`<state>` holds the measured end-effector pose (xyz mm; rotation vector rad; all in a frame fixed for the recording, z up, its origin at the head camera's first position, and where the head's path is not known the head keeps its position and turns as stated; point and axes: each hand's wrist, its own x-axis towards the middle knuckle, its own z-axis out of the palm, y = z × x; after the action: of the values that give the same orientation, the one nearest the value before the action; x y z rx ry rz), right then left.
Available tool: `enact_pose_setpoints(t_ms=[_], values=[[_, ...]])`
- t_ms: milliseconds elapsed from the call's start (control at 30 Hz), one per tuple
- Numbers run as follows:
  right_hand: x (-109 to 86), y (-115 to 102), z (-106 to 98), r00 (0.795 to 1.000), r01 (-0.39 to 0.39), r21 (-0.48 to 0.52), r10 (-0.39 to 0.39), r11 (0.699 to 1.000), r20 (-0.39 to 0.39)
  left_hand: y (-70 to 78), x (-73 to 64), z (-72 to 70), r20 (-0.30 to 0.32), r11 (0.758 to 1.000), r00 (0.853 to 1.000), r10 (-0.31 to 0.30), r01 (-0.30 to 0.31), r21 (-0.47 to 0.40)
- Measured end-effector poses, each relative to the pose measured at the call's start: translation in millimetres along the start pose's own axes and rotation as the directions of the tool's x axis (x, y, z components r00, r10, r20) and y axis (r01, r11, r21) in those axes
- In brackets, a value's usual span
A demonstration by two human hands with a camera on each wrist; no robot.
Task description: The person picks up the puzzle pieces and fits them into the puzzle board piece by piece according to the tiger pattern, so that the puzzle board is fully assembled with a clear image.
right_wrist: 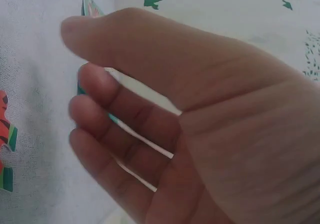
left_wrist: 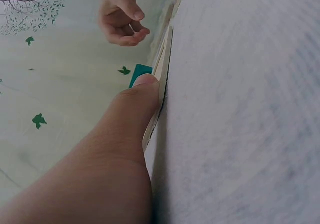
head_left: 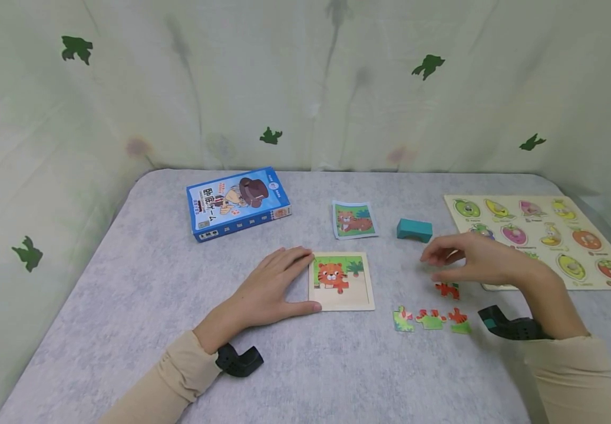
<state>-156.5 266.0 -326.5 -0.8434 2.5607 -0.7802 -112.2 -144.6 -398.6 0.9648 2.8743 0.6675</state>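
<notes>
My left hand [head_left: 268, 288] rests at the left side of a wooden puzzle board [head_left: 347, 300], its fingers straight and the thumb at the lower left corner. Part of a tiger-faced picture [head_left: 332, 274] is assembled in the board. Over the table to the right hovers my right hand [head_left: 469, 258], fingers loosely bent, with nothing between thumb and fingers in the right wrist view. Just beneath it lies a red striped puzzle piece [head_left: 447, 290], partly hidden. Three more loose pieces lie in a row nearer me, among them a green and red puzzle piece [head_left: 431, 319].
Behind the board is a picture card [head_left: 354, 221] with a tiger, beside a teal arch block [head_left: 414, 229]. A blue game box [head_left: 238, 203] sits at the back left. At the right, a fruit puzzle board [head_left: 544, 235] lies partly behind the right arm.
</notes>
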Motion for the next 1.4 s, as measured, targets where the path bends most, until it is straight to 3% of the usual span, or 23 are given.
enact_pose_setpoints(t_ms=[300,667,1400], values=[[-3.2,5,-1,0.987,-0.124,0.063,0.117,0.990,0.113,-0.5,0.2,0.7,0.005,1.000,1.000,-0.004,0.004,0.004],[-5.1,11,-2,0.969,-0.193,0.088,0.175,0.977,0.177,0.3,-0.1,0.1,0.006,1.000,1.000,-0.001,0.001,0.001],[-10.0,28,0,0.964,-0.187,0.132,0.156,0.973,0.215,-0.4,0.1,0.3,0.008,1.000,1.000,-0.001,0.001,0.003]])
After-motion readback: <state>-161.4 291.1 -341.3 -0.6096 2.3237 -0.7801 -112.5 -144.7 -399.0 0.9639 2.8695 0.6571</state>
